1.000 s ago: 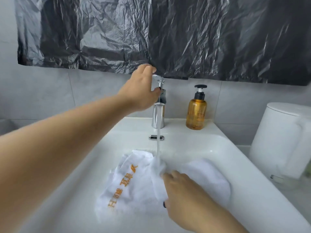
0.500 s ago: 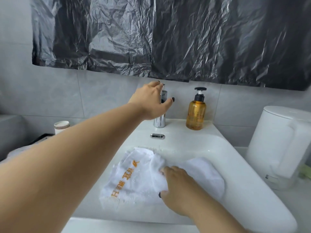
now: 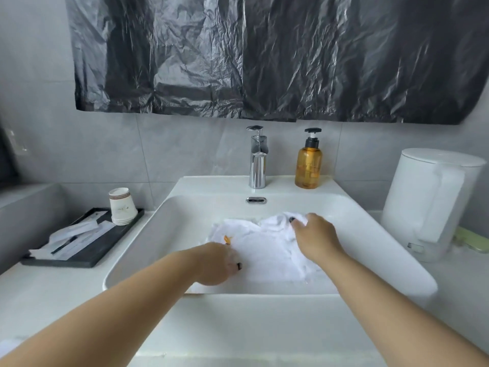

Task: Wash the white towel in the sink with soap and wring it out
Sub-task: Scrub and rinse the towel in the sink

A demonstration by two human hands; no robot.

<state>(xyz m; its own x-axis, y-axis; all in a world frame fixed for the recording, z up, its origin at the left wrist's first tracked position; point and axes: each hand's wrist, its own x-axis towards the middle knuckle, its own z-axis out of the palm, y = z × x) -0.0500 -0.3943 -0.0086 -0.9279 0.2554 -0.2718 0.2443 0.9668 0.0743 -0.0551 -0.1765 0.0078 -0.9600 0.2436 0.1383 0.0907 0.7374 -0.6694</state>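
No legible text (towel [image 3: 264, 250] print hidden).

We see our left hand [image 3: 215, 263] and right hand [image 3: 316, 238] on bare forearms with no sleeves, watch or rings showing, and dark polish on the visible nails.

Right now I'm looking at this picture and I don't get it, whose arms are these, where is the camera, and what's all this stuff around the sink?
There is no machine here: a person wears a camera on their head, so you look down along their own two bare arms. Both hands are in the white sink. The left hand and the right hand each grip a part of the wet white towel. Behind stand the chrome faucet, with no water running, and an amber soap bottle. To the left a dark tray carries paper cups and wrapped packets. To the right stands a white kettle. Black plastic sheeting hangs on the wall.
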